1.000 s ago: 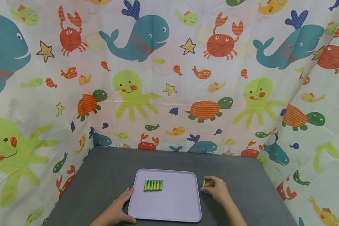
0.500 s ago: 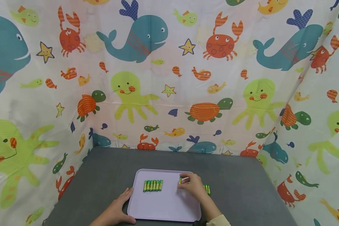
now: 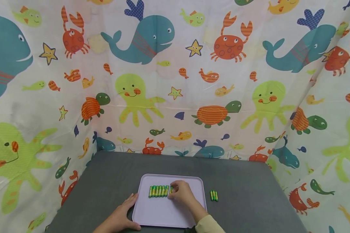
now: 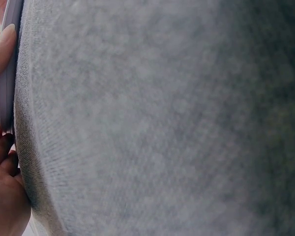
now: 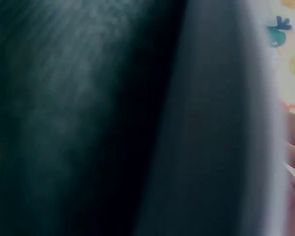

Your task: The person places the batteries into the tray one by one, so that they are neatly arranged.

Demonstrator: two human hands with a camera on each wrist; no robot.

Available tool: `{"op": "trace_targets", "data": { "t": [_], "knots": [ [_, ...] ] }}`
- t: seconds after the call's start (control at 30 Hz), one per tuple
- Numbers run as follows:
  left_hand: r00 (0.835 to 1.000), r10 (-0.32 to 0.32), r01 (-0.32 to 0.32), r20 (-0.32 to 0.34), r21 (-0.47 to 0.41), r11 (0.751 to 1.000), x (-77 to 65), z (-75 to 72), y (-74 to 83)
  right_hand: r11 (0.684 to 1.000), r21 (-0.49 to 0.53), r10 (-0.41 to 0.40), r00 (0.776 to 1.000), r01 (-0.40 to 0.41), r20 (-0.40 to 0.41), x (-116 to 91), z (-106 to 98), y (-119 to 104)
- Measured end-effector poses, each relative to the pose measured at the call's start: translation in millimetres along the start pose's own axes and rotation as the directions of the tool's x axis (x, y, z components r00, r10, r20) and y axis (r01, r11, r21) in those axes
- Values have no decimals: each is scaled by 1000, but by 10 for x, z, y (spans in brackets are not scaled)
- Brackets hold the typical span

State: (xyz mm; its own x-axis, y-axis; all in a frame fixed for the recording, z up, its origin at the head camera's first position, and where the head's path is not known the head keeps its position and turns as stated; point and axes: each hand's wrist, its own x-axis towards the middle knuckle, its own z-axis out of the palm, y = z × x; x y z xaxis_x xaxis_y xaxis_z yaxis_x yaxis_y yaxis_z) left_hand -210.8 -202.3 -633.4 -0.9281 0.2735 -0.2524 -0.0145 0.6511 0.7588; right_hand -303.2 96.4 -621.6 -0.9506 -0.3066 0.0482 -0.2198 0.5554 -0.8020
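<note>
A lilac tray (image 3: 158,213) lies on the dark grey table. My left hand (image 3: 121,213) rests against its left side, fingers along the rim and thumb by the near left corner. On the tray's left half, several green and yellow batteries (image 3: 160,191) lie side by side in a row. My right hand (image 3: 183,193) is over the tray and pinches another battery (image 3: 171,190), upright like the row and just right of its end; fingers hide part of it. The left wrist view shows the thumb (image 4: 2,51) at the tray's edge (image 4: 6,93).
Three more batteries (image 3: 214,195) lie together on the table (image 3: 245,191) right of the tray. A curtain (image 3: 175,129) printed with sea animals hangs behind the table and along both sides. The tray's raised rim (image 5: 273,147) fills much of the right wrist view.
My right hand has picked a battery from the group right of the tray and carried it left over the rim to the row's end. My left hand stays at the tray's left side.
</note>
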Motion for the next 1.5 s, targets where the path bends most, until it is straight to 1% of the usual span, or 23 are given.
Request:
{"op": "trace_targets", "data": {
  "t": [0.17, 0.27, 0.37, 0.57, 0.67, 0.8, 1.03, 1.13, 1.27, 1.37, 1.5],
  "knots": [
    [1000, -6, 6, -7, 6, 1000, 2, 3, 2, 1000, -12, -19, 1000, 19, -11, 14, 53, -30],
    [1000, -19, 19, -8, 7, 1000, 7, -4, -5, 1000, -7, -10, 1000, 10, 2, 9, 43, -49],
    [1000, -10, 10, -8, 4, 1000, 21, -5, -26, 1000, 1, -18, 1000, 18, 8, -11, -3, -59],
    [1000, 26, -26, -10, 0, 1000, 44, 4, -88, 1000, -3, -19, 1000, 19, -22, -74, -200, -60],
    [1000, 19, -19, -17, -6, 1000, 39, -9, -90, 1000, -23, -6, 998, 5, -58, -101, -331, -50],
    [999, 29, -29, -23, -1, 1000, 38, -16, -88, 999, -34, 1, 993, -5, -119, -169, -520, -18],
    [998, 57, -57, 14, 15, 998, 41, 3, -133, 999, -36, 31, 979, -39, -201, -336, -777, 138],
    [998, 65, -65, 25, 16, 998, 42, -2, -136, 997, -38, 53, 976, -63, -213, -403, -886, 219],
    [996, 83, -84, 30, 11, 996, 36, -12, -118, 993, -51, 98, 974, -110, -206, -503, -1062, 352],
    [996, 83, -83, 31, 5, 996, 25, -17, -100, 983, -90, 140, 968, -161, -207, -579, -1191, 481],
    [997, 78, -78, 28, 0, 997, 16, -20, -89, 961, -178, 171, 962, -211, -213, -656, -1322, 665]
  ]
}}
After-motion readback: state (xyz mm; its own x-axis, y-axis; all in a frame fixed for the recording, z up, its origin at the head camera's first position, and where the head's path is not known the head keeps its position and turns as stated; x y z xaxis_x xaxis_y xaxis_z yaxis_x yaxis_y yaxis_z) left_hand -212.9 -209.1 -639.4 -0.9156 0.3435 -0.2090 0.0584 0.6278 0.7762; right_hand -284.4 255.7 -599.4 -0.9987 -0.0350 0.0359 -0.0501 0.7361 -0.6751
